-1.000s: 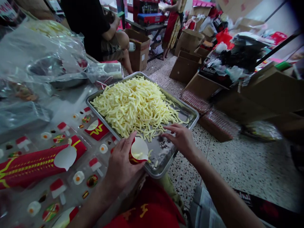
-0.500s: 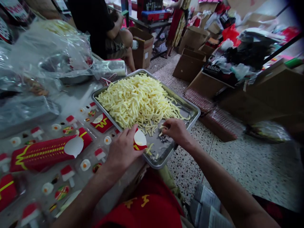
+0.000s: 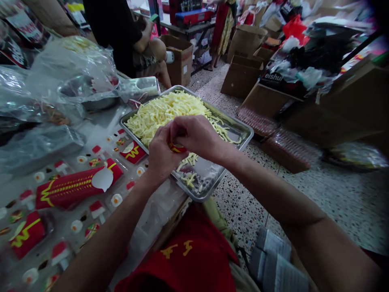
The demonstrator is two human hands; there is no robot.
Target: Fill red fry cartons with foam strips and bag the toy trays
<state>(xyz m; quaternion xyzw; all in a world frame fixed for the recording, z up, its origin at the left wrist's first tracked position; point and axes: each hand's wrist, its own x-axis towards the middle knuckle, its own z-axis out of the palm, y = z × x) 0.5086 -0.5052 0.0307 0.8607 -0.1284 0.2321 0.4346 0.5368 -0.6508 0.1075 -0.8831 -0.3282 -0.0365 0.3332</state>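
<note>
My left hand (image 3: 160,156) is wrapped round a small red french-fry carton (image 3: 176,149), most of it hidden by fingers. Right above its opening, my right hand (image 3: 197,136) has its fingers pinched together; whatever sits between them is hidden. Both hands are over the near side of a metal tray (image 3: 209,172). On the tray lies a heap of pale yellow fry-shaped sticks (image 3: 170,106), with a few loose ones (image 3: 190,179) and crumbs at the near corner. To the left, a row of nested red cartons (image 3: 73,184) lies on the table, near a single red carton (image 3: 133,151).
Clear packs (image 3: 117,199) with small food-shaped pieces cover the table. Plastic bags (image 3: 69,61) and a metal bowl (image 3: 100,102) stand at the far left. A seated person (image 3: 111,36) is beyond. Cardboard boxes (image 3: 243,75) and wrapped stacks (image 3: 290,148) fill the floor's right side.
My right hand has moved left and up from the tray's bare part to the carton's mouth. The left hand, still holding the carton, has risen slightly. The view has shifted a little.
</note>
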